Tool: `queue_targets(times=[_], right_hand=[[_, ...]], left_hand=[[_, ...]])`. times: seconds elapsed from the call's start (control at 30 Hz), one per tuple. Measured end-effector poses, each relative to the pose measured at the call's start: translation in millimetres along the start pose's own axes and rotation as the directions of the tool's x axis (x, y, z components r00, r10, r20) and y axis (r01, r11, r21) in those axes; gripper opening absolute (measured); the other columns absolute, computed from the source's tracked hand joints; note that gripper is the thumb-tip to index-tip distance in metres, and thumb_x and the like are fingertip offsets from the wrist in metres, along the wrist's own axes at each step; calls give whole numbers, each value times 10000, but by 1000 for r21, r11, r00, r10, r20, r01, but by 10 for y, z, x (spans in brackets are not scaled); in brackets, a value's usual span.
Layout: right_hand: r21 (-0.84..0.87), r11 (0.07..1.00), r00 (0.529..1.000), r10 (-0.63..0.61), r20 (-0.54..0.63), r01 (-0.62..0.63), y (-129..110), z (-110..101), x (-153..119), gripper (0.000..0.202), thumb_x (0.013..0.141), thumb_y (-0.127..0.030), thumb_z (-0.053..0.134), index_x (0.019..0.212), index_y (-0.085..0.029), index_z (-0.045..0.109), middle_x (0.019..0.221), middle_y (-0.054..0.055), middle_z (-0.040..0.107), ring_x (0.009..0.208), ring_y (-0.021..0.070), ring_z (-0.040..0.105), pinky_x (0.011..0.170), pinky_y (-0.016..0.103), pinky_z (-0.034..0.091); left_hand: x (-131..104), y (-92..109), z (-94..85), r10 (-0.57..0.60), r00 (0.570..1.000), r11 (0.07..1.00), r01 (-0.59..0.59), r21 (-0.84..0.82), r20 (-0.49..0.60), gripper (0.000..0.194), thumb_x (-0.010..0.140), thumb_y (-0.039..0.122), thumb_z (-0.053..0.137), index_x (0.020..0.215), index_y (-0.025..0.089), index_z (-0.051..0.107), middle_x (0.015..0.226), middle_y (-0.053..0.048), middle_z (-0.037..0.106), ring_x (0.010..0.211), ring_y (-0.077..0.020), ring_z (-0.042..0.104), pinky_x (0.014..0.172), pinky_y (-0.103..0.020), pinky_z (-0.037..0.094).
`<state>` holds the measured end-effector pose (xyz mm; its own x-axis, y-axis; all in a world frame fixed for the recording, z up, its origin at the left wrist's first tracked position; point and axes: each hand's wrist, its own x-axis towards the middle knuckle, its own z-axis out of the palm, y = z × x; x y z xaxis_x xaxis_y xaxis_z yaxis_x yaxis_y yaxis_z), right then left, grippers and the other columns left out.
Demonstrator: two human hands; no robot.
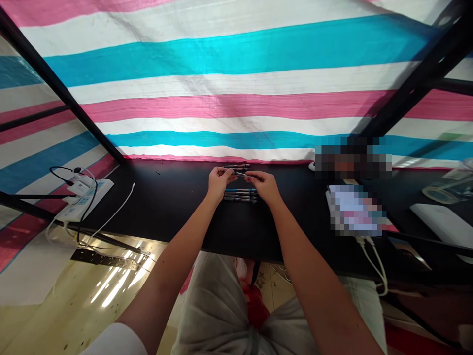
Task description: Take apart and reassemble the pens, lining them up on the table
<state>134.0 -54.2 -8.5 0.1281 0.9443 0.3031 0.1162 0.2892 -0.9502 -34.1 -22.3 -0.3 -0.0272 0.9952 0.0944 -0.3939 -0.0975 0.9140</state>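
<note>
L hand [219,183], R hand [263,185]: fingers narrow, pinching slim grey plastic-looking pen [240,174] betw. | Near: slim blue-dark pens [240,195], flat black tabletop [173,197] | Best: light, level grip

left forearm [177,246] slants toward one o'clock, right forearm [306,251] toward eleven; left hand [218,182] and right hand [265,185] nearly meet, fingers [258,174] curled in pinches
</note>
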Motion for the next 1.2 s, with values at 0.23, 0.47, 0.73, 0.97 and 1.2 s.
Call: queue_targets(times=[0.23, 0.47, 0.73, 0.97, 1.2], right_hand=[[-305, 934, 981, -191, 19, 188, -40, -4, -59, 206, 794, -280, 607, 928, -217, 751, 949, 56, 758, 903, 245, 689, 869, 398, 529], [-479, 832, 960, -254, 119, 279, -2, 5, -62, 192, 882, -352, 611, 949, -228, 743, 984, 75, 759, 905, 259, 678, 852, 383, 488], [-554, 796, 969, -224, 107, 245, 37, -14, -54, 189, 877, -179, 504, 908, -186, 690, 863, 83, 726, 800, 228, 655, 767, 335, 476], [-457, 865, 978, -180, 102, 207, 73, 1, -56, 334, 839, -95, 421, 1049, -164, 671, 959, 93, 723, 741, 187, 644, 749, 312, 513], [-533, 845, 996, -82, -40, 48, 106, -52, -42, 311, 828, -124, 463, 1036, -173, 690, 893, 79, 736, 821, 224, 665, 815, 350, 510]], left_hand=[[-8, -3, -2, -12, 1000, 1000, 12, 19, -7, 419, 739, 389, 850, 803, 167, 500, 719, 1, 618, 742, -201, 728, 850, -489, 627], [-51, 4, 15, 7, 997, 1000, -9, 29, 73, 458, 757, 418, 830, 794, 186, 438, 692, 9, 608, 792, -237, 750, 842, -486, 628], [-22, -25, 11, 14, 998, 1000, -14, 4, 60, 366, 884, 342, 708, 854, 204, 370, 727, 49, 554, 748, -220, 755, 768, -478, 644], [36, -49, -22, 50, 999, 999, -50, -13, -14, 334, 915, 304, 657, 877, 215, 337, 758, 52, 531, 721, -195, 745, 757, -477, 648], [97, -41, -80, 95, 991, 995, -96, -12, -96, 324, 933, 297, 630, 869, 218, 323, 725, 56, 513, 700, -205, 743, 722, -456, 647]])
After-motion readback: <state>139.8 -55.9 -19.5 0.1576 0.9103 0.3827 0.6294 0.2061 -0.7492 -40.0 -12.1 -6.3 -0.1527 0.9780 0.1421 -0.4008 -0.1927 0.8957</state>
